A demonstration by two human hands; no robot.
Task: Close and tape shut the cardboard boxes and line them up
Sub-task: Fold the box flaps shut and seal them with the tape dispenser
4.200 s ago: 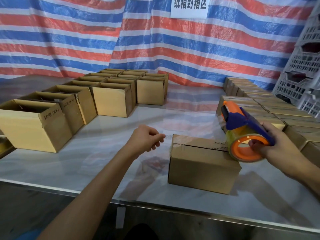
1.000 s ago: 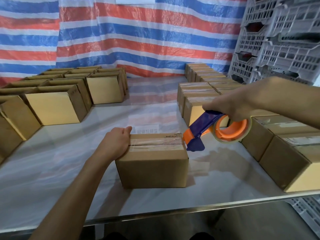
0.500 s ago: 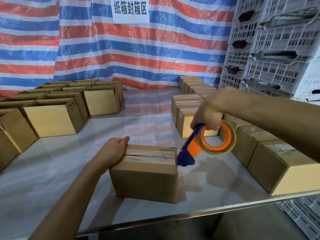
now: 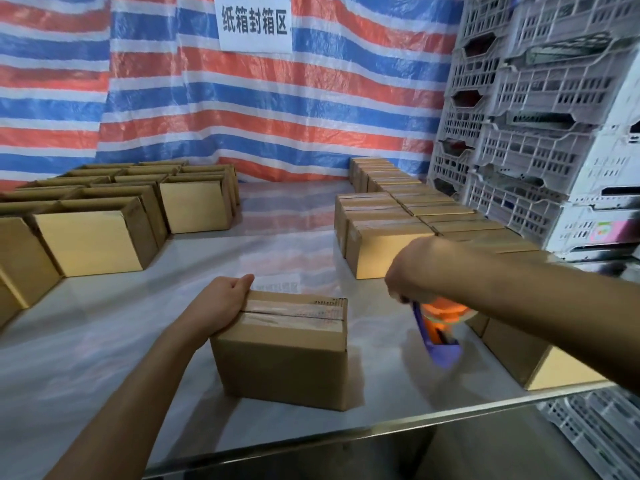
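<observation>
Lying between the hands, the box (image 4: 284, 362) sits on the desk (image 4: 104, 341) with its long axis running left to right and tape (image 4: 294, 311) laid along the top seam. The left hand (image 4: 221, 306) holds its left end, fingers curled over the edge and thumb on top, and is the only hand touching it. The right hand (image 4: 412, 271) is past the right end, apart from the box. It is wrapped round the dispenser (image 4: 440, 337), which hangs blurred just above the desk. Beyond the right hand stand the sealed boxes (image 4: 381, 247) in rows, and the open boxes (image 4: 93, 237) lie past the left hand. The box probably needs to go rightward, along its length, toward the sealed rows, and the left hand is placed to push it.
</observation>
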